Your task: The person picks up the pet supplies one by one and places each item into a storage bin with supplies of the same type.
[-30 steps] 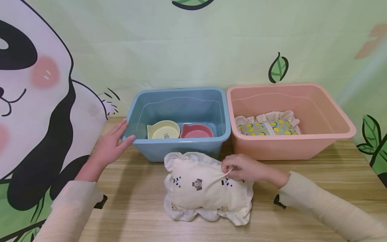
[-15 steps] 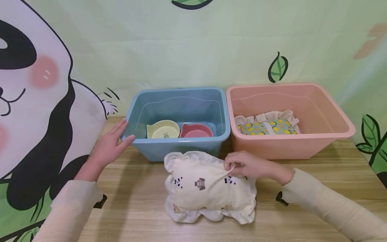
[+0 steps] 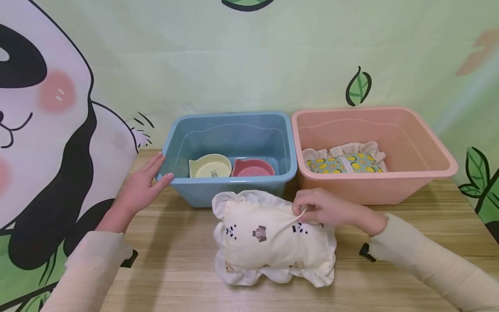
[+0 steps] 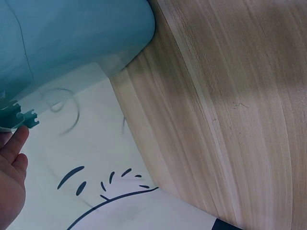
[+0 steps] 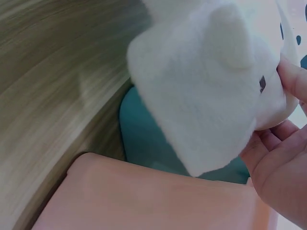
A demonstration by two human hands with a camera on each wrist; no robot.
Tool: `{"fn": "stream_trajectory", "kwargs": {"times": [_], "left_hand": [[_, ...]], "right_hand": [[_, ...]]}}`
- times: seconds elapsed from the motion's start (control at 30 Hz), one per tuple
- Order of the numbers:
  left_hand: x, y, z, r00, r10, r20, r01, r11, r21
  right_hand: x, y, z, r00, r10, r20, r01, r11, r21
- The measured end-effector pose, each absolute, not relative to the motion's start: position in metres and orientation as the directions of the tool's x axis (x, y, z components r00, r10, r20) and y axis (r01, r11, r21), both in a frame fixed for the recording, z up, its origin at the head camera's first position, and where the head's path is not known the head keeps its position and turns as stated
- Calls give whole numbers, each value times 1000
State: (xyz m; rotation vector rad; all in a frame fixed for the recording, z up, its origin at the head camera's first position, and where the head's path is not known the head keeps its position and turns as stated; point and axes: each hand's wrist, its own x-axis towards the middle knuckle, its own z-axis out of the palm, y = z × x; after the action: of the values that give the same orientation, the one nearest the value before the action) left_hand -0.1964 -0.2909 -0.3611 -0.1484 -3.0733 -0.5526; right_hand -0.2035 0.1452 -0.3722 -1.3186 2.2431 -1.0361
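Head view alone shows two dishes (image 3: 210, 165) in the blue tub (image 3: 192, 190). The left hand (image 3: 142, 186) touches the tub with straight fingers; the right hand (image 3: 327, 209) pinches the pillow (image 3: 255, 255).

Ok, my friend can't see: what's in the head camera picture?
A right hand pinches a frilled cream pillow in front of a blue bin and a pink bin; the left hand touches the blue bin's rim. The blue bin holds a pale dish and a pink dish; the pink bin holds a patterned cushion.
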Motion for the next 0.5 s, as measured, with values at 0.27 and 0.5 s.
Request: {"fn": "stream_trajectory", "kwargs": {"times": [0.27,0.5], "left_hand": [[-197,-291,-361,-995,91,38,99,934,344],[-196,-290,-360,-995,96,43,104,934,341]], "right_hand": [[-204,146,-364,-517,-853,76,-604,300,-738],[-204,147,-356,-530,-844,78,-603,311,-735]]}}
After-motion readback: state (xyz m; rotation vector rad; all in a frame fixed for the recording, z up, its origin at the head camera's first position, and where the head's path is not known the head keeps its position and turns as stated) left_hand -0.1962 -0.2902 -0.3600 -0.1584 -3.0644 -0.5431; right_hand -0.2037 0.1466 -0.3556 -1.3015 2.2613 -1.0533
